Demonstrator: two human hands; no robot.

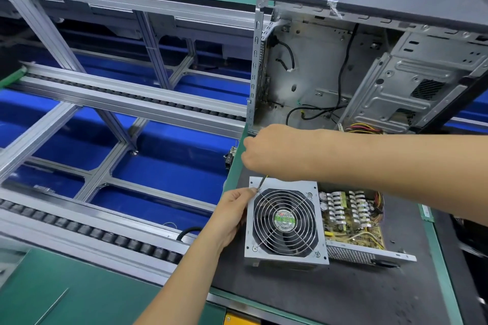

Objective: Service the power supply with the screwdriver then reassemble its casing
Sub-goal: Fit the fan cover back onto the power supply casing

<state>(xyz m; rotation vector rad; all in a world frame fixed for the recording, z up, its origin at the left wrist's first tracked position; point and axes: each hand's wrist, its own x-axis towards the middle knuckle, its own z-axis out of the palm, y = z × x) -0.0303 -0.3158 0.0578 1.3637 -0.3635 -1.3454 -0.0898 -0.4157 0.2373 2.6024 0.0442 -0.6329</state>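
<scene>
Head view: our right hand (266,152) gripped the screwdriver (262,182) on a fan-grille screw (258,190); our left hand (232,215) pinched the power supply (285,221) cover's corner, steadying it.

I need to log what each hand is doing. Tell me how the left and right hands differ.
The left hand grips the power supply at its left edge; the right hand holds the screwdriver above it. The left hand sits low beside the fan cover; the right hand hovers higher, knuckles up, hiding the handle. Both meet at the cover's top-left corner.
</scene>
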